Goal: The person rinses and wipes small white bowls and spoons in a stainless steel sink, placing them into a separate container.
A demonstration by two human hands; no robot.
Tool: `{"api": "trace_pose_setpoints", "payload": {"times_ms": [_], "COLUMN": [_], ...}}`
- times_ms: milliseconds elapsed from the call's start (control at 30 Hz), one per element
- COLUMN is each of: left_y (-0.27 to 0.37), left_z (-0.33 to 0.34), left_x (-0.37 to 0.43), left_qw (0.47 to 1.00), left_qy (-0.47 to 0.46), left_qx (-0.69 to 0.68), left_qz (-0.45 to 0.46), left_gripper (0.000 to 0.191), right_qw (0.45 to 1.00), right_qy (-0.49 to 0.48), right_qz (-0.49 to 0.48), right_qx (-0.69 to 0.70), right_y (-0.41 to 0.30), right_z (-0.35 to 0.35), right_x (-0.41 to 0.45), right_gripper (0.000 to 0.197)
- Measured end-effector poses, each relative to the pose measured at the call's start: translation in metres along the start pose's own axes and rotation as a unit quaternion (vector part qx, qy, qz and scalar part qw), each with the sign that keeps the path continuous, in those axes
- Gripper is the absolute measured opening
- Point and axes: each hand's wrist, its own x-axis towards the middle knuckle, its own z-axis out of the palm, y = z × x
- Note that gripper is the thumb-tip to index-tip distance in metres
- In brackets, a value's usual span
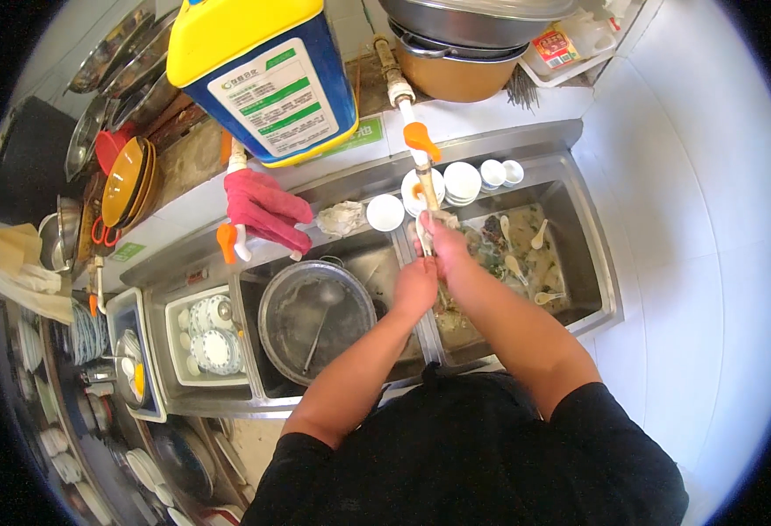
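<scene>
My hands meet over the divider beside the right sink basin (pixel 596 283). My left hand (pixel 416 288) pinches the lower end of a slim white piece, apparently a soup spoon (pixel 424 240). Around its upper part closes my right hand (pixel 450 242), with a pale crumpled cloth (pixel 450 218) in its fingers. Cloudy water with food scraps fills the bottom of that basin, where several white spoons (pixel 516 268) lie. White bowls (pixel 462 182) and small cups (pixel 493 173) line the back ledge, below a tap with an orange handle (pixel 421 136).
In the middle basin stands a large metal pot (pixel 273 329) holding a ladle (pixel 320 329). Farther left, a white tub (pixel 181 368) contains patterned dishes. Red gloves or cloth (pixel 264 204) drape over another tap. A blue-and-yellow jug (pixel 280 98) and stacked pots (pixel 464 66) occupy the shelf above.
</scene>
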Motion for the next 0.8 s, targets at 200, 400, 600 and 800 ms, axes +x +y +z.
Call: {"api": "trace_pose_setpoints", "payload": {"times_ms": [200,400,600,800], "left_y": [-0.043,-0.016,0.002,0.007], "left_z": [0.024,0.009,0.0,0.012], "left_x": [0.011,0.012,0.051,0.07], "left_qw": [0.989,0.974,0.903,0.857], "left_qy": [-0.047,-0.109,0.009,-0.079], "left_qx": [-0.122,-0.175,-0.415,-0.501], "left_qz": [-0.063,-0.097,-0.106,-0.093], "left_gripper": [0.037,0.022,0.027,0.035], "right_qw": [0.996,0.999,0.983,0.983], "right_qy": [-0.059,-0.028,-0.011,-0.046], "right_qz": [0.051,0.024,-0.097,-0.007], "right_qx": [0.033,0.01,-0.157,-0.179], "right_y": [0.002,0.002,-0.01,-0.012], "right_z": [-0.008,-0.019,-0.021,-0.03], "right_x": [0.012,-0.01,-0.025,-0.027], "right_gripper": [0.018,0.014,0.018,0.018]}}
